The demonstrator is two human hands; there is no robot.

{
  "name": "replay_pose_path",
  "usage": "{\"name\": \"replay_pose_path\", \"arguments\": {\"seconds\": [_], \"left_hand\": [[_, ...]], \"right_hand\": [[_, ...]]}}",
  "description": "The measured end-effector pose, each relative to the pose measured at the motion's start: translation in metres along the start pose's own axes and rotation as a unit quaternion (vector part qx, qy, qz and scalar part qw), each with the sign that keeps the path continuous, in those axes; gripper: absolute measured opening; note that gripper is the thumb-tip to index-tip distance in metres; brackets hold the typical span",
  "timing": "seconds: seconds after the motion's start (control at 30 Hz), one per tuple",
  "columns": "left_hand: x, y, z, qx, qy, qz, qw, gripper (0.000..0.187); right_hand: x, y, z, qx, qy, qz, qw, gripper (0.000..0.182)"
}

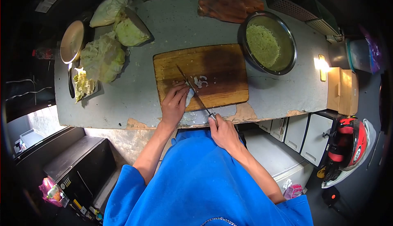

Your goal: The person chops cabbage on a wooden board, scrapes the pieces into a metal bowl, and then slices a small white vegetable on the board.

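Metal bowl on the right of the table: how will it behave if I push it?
The metal bowl looks rigid, so it should keep its shape. The chopped greens are gathered toward its left side, so its weight is probably uneven and it may tilt or swing. They look loose under an open top, so a jolt could shift them.

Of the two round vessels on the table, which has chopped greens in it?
The metal bowl on the right, beside the cutting board: finely chopped pale-green pieces fill its bottom, while the pan at far left shows none.
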State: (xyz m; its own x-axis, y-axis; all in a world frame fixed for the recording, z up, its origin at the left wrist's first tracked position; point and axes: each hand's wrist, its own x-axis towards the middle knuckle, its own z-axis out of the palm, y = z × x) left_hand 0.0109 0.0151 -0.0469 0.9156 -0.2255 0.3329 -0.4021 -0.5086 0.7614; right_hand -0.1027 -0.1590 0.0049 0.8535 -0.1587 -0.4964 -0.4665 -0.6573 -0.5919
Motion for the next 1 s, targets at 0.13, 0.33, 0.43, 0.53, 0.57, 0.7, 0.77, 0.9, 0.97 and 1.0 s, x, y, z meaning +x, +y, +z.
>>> {"name": "replay_pose_path", "arguments": {"seconds": [0.13, 0.33, 0.43, 0.53, 0.57, 0.7, 0.77, 0.9, 0.97, 1.0], "left_hand": [[-0.002, -0.002, 0.0, -0.008, -0.004, 0.005, 1.0, 0.015], [-0.002, 0.001, 0.006, 0.004, 0.036, 0.012, 0.999, 0.014], [-0.001, 0.001, 0.006, 0.004, 0.048, 0.001, 0.999, 0.013], [-0.002, 0.0, 0.005, 0.006, 0.045, -0.002, 0.999, 0.012], [-0.001, 0.0, 0.005, 0.007, 0.044, -0.002, 0.999, 0.012], [-0.002, -0.002, 0.005, -0.006, 0.03, -0.019, 0.999, 0.013], [-0.003, -0.003, 0.005, -0.012, 0.028, -0.017, 0.999, 0.014], [-0.002, -0.001, 0.003, -0.017, 0.033, -0.019, 0.999, 0.014], [-0.002, -0.003, 0.004, -0.008, 0.04, 0.009, 0.999, 0.015], [-0.002, -0.002, 0.004, -0.003, 0.049, 0.009, 0.999, 0.015]], "right_hand": [[0.01, -0.008, -0.006, -0.004, 0.015, -0.014, 1.0, 0.041], [0.001, -0.006, -0.013, 0.047, -0.002, 0.022, 0.999, 0.04], [-0.008, -0.005, -0.012, 0.069, -0.008, 0.013, 0.997, 0.04], [-0.009, -0.005, -0.01, 0.055, -0.013, -0.002, 0.998, 0.04], [-0.008, -0.006, -0.011, 0.049, -0.022, 0.008, 0.999, 0.04], [-0.007, -0.002, -0.003, 0.014, 0.008, -0.016, 1.0, 0.04], [-0.005, -0.003, 0.001, -0.007, 0.005, -0.006, 1.0, 0.04], [0.004, -0.004, 0.003, -0.039, 0.019, -0.013, 0.999, 0.04], [0.009, -0.004, -0.001, -0.037, 0.019, -0.025, 0.999, 0.04], [0.01, -0.004, -0.001, -0.03, 0.018, -0.027, 0.999, 0.04]]}}
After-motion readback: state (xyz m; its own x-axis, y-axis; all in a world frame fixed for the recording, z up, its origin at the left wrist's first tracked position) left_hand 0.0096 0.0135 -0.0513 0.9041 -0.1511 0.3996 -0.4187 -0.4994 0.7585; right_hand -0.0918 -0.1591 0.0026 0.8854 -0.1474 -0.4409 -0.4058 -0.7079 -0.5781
